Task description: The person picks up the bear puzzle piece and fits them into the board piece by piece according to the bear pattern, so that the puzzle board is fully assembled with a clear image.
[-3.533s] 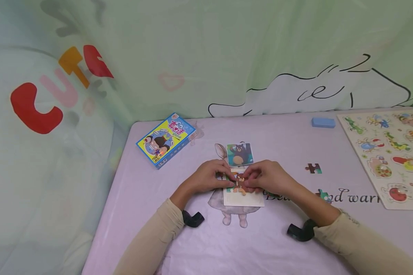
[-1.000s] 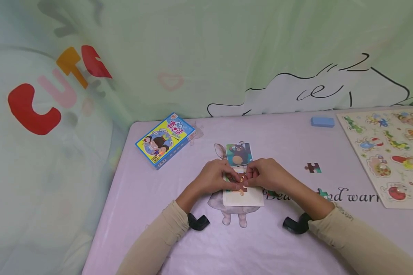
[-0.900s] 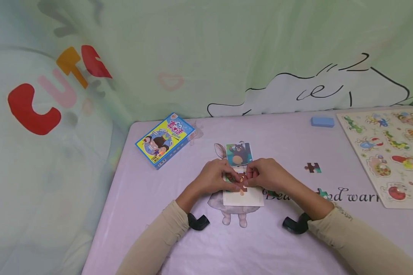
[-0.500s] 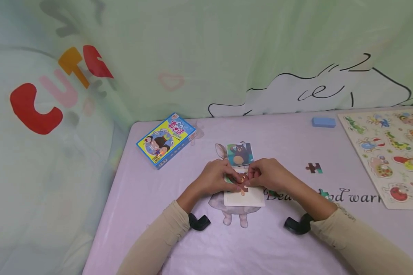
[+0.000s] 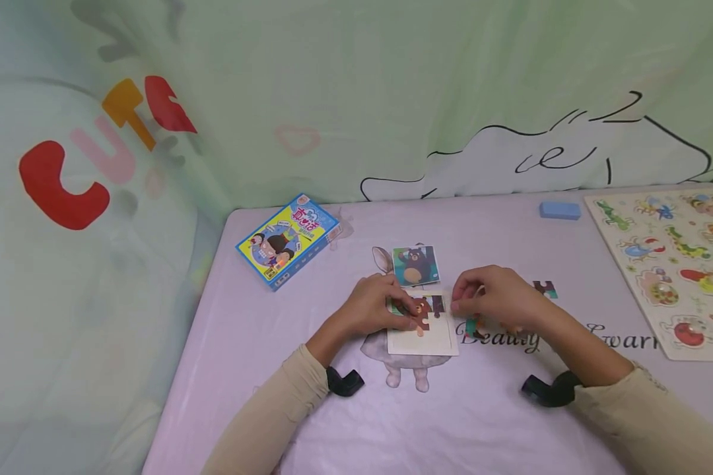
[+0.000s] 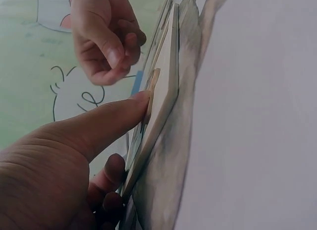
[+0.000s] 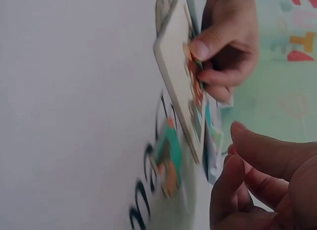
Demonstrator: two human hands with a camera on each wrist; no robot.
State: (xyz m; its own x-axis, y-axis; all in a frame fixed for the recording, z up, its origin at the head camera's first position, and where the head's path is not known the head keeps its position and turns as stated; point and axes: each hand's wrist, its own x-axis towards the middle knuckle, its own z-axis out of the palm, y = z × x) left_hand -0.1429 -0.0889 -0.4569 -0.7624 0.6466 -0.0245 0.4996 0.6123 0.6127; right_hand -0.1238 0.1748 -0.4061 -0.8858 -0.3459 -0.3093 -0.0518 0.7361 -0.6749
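A pale jigsaw tray point(image 5: 422, 343) lies mid-table with joined brown bear pieces point(image 5: 423, 318) in its upper part; the lower part shows bare backing. My left hand point(image 5: 377, 303) grips the tray's left side, thumb and index fingertip pressing on the pieces. In the left wrist view the thumb point(image 6: 124, 111) bears on a piece while other fingers curl by the tray edge. My right hand point(image 5: 496, 297) hovers just right of the tray, fingers loosely curled, nothing seen between them. A dark piece point(image 5: 437, 303) sits at the tray's upper right.
Behind the tray lies a bear picture card point(image 5: 414, 267). Loose jigsaw pieces point(image 5: 472, 328) lie right of it, another point(image 5: 548, 288) partly behind my right hand. A blue-yellow box point(image 5: 288, 241), a blue block point(image 5: 560, 210) and an insect puzzle board point(image 5: 659, 277) stand farther off.
My right hand has left the tray and shifted right, uncovering the dark upper-right piece. My left hand, which moved slightly right earlier, stays on the pieces.
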